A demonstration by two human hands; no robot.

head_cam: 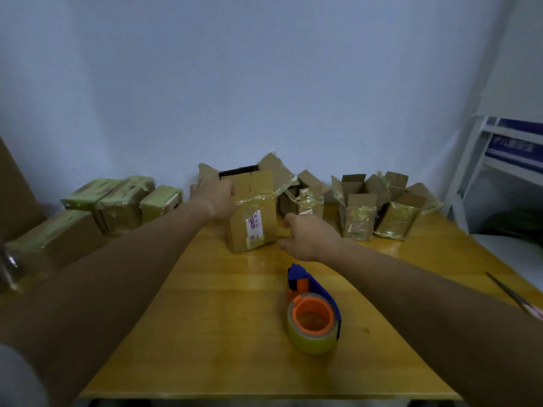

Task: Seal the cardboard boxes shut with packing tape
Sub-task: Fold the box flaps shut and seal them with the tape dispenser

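An open cardboard box point(251, 212) stands upright at the middle of the wooden table point(205, 333), flaps up and old tape trailing from it. The left hand point(213, 199) curls round its upper left side; the right hand point(305, 237) sits at its lower right edge with fingers bent, though whether it pinches the box cannot be told. This looks like positioning before sealing. Next, the flaps need folding flat and the tape dispenser point(313, 314), lying nearer the person, must be picked up. Sealed boxes point(117, 201) sit left, open boxes point(370, 207) right.

Both forearms are bare to the hands point(216, 198); a grey sleeve point(17, 377), possibly a T-shirt's, shows lower left.
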